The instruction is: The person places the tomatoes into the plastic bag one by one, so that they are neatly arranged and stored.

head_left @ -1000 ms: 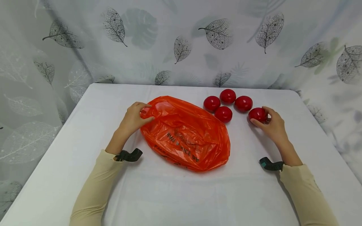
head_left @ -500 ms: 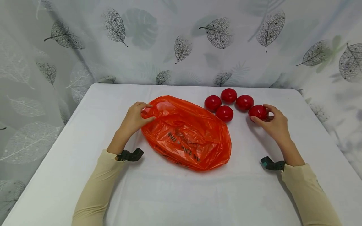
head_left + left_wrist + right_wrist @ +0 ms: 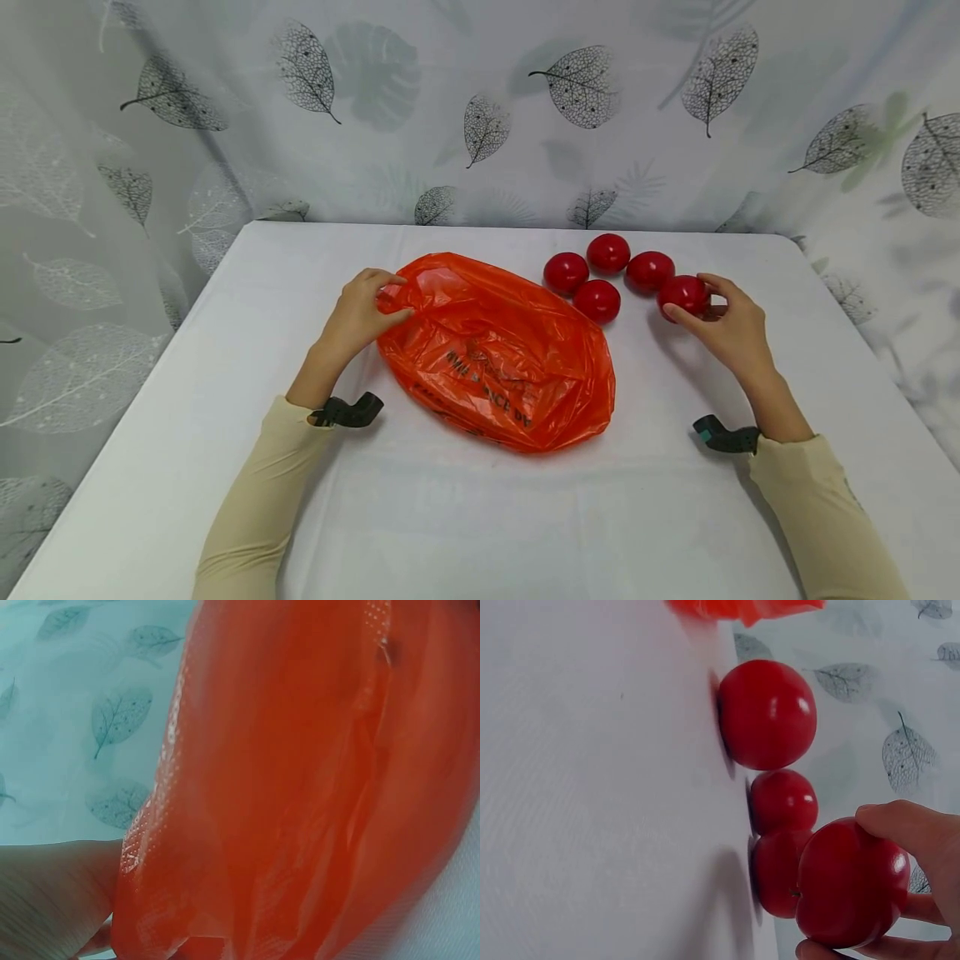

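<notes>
**Red fruit (image 3: 682, 297) pinched in my right grip (image 3: 733, 329), orange bag (image 3: 491, 358) held in my left grip (image 3: 357, 308)**

My right grip pinches the fruit between thumb and fingertips, and the fruit looks just clear of the white surface (image 3: 480, 525). My left grip curls thumb and fingers on the bag's edge at 10 o'clock; thin film hides some fingertips in the left wrist view.

Toward 10 o'clock from the pinched fruit, four loose fruits (image 3: 597, 302) cluster on the surface. The nearest sits so close that I can't tell whether the two touch. The bag lies toward 8 o'clock from my right grip, crumpled, its edge at 2 o'clock just beside the cluster.

The skin looks glossy, so I judge a slack pinch could let the fruit slip and roll. A low sweep toward 9 o'clock could knock the cluster loose. If my left grip tugged hard, the film might tear or drag against the nearest loose fruit; if it slackened, that edge could sag. Beyond, at 12 o'clock, hangs leaf-printed cloth (image 3: 375, 150).
</notes>
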### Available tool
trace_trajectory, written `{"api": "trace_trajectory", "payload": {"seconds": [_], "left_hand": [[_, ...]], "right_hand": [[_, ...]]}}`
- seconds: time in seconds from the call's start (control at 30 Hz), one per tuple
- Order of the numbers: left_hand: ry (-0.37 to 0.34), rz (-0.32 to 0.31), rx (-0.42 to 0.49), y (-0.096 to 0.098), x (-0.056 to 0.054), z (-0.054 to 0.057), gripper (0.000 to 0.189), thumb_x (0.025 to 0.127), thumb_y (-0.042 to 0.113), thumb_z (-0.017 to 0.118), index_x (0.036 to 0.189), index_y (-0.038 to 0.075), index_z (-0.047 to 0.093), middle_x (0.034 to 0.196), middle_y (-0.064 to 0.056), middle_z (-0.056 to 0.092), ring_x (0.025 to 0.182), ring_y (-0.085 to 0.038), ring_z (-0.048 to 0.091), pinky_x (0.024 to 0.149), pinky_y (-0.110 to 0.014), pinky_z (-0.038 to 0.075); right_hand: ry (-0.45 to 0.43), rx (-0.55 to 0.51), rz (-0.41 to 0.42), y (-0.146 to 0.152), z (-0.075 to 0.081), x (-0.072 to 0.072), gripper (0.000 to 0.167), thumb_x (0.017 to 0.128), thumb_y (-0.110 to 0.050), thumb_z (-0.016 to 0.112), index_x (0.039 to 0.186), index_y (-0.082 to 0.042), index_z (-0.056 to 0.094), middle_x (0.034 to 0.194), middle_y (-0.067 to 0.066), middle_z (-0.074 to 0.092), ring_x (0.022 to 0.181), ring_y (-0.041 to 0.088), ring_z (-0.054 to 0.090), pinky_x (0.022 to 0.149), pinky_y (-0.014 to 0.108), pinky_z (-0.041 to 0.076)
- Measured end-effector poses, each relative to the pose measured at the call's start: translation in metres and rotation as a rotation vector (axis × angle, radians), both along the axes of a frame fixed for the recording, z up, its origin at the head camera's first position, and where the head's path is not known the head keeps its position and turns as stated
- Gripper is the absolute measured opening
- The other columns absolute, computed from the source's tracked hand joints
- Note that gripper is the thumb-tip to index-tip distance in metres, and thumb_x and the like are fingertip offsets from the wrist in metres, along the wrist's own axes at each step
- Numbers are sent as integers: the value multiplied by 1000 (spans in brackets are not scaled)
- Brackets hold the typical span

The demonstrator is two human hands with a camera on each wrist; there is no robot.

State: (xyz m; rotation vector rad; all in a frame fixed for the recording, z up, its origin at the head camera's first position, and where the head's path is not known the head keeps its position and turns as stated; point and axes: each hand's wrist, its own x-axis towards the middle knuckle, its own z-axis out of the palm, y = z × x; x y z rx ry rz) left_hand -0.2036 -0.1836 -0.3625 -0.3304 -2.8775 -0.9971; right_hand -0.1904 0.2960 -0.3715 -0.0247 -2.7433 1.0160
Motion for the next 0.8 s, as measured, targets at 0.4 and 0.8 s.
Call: {"api": "trace_trajectory", "payload": {"seconds": [0.4,0.8], "left_hand": [[17,-4,-11,0,-1,-1,47,84,15,77,124,-4,61,130,-23,53,124,-38,48,104,-52,43],[18,-2,-11,1,-1,0,48,83,15,77,124,-4,61,130,-22,53,123,-39,49,104,-51,43]], "right_hand": [[2,10,38,-13,12,7,70,88,-34,72,144,-4,44,134,26,52,106,44,58,75,23,55],[36,13,85,-26,22,14,68,87,-32,73,143,-3,45,132,27,53,103,45,60,71,13,51]]}}
